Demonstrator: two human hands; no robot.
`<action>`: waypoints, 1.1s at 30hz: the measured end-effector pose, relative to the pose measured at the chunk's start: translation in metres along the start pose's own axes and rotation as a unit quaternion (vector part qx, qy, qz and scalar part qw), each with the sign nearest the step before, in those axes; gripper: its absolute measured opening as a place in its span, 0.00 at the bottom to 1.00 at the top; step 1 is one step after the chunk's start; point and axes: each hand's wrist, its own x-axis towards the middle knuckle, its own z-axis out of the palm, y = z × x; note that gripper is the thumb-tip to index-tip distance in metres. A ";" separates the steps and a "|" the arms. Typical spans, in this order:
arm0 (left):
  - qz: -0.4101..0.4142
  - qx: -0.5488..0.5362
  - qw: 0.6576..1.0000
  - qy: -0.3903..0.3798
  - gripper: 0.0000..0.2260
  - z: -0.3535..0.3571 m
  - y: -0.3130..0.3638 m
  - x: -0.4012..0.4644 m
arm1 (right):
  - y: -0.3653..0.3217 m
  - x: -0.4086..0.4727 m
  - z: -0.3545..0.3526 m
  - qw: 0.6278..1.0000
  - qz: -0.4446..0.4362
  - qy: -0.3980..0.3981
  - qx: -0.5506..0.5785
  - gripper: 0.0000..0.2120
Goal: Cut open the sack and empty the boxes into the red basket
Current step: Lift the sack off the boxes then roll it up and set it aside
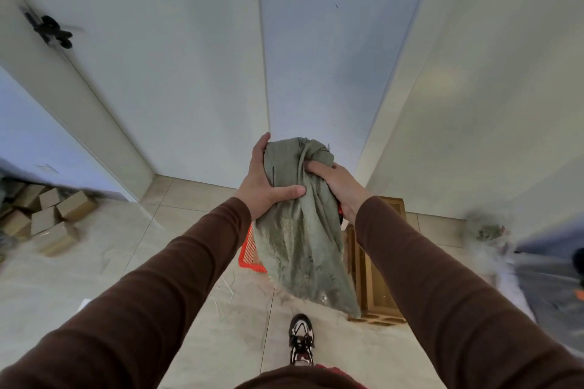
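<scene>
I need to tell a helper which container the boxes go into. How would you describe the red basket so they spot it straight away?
Look at the tiled floor ahead of the person's shoe, under the grey-green sack that both hands hold up. The basket stands just behind the sack, mostly hidden, left of a wooden crate. It is the only bright orange-red thing there, with latticed plastic walls.

Wooden crate [376,265] beside shoe [301,339]
</scene>
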 end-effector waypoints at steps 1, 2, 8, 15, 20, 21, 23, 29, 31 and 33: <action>0.002 0.005 1.000 -0.001 0.57 0.001 -0.002 -0.010 | 0.005 -0.010 0.002 1.000 0.007 0.001 0.004 0.16; 0.004 0.008 1.000 0.004 0.56 0.003 -0.003 -0.020 | 0.009 -0.020 0.003 1.000 0.010 -0.002 0.004 0.16; -0.023 -0.012 0.998 0.065 0.47 0.011 -0.009 -0.072 | 0.047 -0.087 -0.001 0.999 -0.031 0.005 0.009 0.36; -0.099 -0.003 0.993 0.059 0.43 0.032 0.010 -0.115 | 0.086 -0.153 -0.007 0.984 -0.135 0.015 -0.113 0.55; -0.116 0.007 0.993 0.035 0.40 0.057 0.029 -0.135 | 0.093 -0.178 -0.017 0.982 -0.146 0.091 -0.074 0.42; -0.108 0.011 0.994 0.028 0.42 0.062 0.031 -0.139 | 0.095 -0.182 -0.019 0.982 -0.150 0.101 -0.057 0.39; -0.087 0.005 0.996 -0.002 0.47 0.074 0.031 -0.147 | 0.097 -0.189 -0.025 0.982 -0.147 0.120 -0.021 0.33; -0.029 0.009 0.997 -0.072 0.54 0.119 0.020 -0.178 | 0.094 -0.217 -0.048 0.976 -0.104 0.168 0.086 0.28; -0.019 -0.003 0.996 -0.087 0.57 0.135 0.021 -0.186 | 0.096 -0.229 -0.059 0.976 -0.088 0.164 0.111 0.26; -0.017 -0.013 0.998 -0.067 0.59 0.153 0.023 -0.194 | 0.098 -0.244 -0.072 0.978 -0.073 0.157 0.116 0.33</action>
